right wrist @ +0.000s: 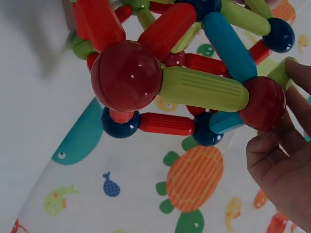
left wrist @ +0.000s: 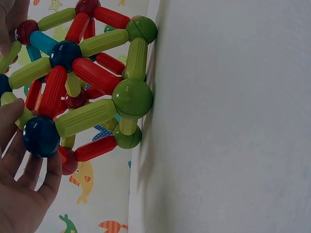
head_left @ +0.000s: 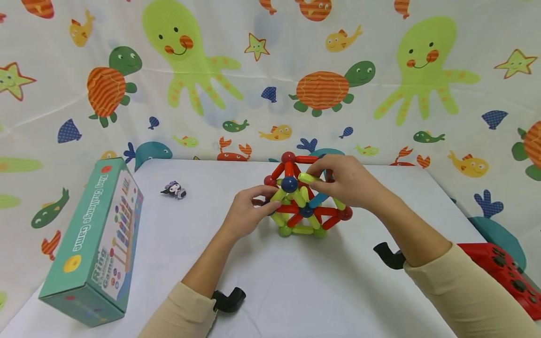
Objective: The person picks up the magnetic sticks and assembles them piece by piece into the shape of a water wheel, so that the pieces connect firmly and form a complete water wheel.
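Mid-table, a left hand (head_left: 249,209) steadies a rod-and-ball frame (head_left: 305,202), fingers curled on its near side, while the right hand (head_left: 342,180) pinches a green rod (head_left: 310,178) at the top. A hard press could likely pop the joints. Beyond lies a small figurine (head_left: 174,189).

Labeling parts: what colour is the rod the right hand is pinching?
Light green rod, pinched by the right hand; head view.

A white counter (head_left: 296,291) is backed by a sea-creature printed cloth backdrop (head_left: 270,70), evenly lit.
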Demonstrator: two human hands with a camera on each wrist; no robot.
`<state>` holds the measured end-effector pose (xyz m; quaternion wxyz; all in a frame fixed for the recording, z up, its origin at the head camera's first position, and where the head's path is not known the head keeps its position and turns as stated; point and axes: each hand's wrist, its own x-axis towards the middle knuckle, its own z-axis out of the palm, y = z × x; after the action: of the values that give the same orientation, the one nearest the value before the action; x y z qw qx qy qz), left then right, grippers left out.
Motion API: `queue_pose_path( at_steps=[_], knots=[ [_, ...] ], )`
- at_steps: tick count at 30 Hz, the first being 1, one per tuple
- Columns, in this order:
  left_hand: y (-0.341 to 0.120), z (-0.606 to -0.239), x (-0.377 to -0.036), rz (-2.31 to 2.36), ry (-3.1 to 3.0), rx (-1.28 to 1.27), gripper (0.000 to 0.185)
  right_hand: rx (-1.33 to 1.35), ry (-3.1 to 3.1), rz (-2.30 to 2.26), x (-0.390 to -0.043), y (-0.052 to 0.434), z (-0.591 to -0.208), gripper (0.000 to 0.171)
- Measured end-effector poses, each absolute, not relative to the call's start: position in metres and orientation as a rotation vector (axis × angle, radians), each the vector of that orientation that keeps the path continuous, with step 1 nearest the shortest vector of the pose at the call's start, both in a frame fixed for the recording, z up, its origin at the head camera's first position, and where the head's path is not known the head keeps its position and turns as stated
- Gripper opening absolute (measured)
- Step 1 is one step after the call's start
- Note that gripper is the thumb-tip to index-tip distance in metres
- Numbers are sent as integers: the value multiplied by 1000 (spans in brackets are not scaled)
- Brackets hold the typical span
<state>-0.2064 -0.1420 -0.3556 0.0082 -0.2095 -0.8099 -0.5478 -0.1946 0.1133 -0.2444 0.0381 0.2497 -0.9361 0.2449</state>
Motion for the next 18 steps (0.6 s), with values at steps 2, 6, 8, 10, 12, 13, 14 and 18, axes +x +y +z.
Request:
queue_pose_path(
  at_steps=[2,6,8,10,12,13,14,18],
  knots=[
    [-142,-356,-206,-1712,-2532,-653,33,767,-2875,735,-195,114,-245,20],
    [-142,-356,-206,-1726,-2526,-654,32,782,-2882,701,-196,114,-245,21],
    [-142,-356,-206,-1724,-2524,-656,32,800,-2889,685,-197,114,-244,21],
    [-143,-356,-206,-1719,-2524,-657,32,823,-2895,663,-198,113,-244,21],
    [-143,-355,-207,-1712,-2522,-662,32,834,-2902,643,-199,112,-244,21],
    [-143,-356,-207,-1711,-2521,-663,32,837,-2906,637,-199,112,-244,21],
    [-143,-356,-207,-1711,-2520,-667,32,839,-2908,632,-200,112,-245,21],
    [-143,-356,-207,-1716,-2521,-673,32,856,-2913,609,-201,112,-246,21]
  ],
)
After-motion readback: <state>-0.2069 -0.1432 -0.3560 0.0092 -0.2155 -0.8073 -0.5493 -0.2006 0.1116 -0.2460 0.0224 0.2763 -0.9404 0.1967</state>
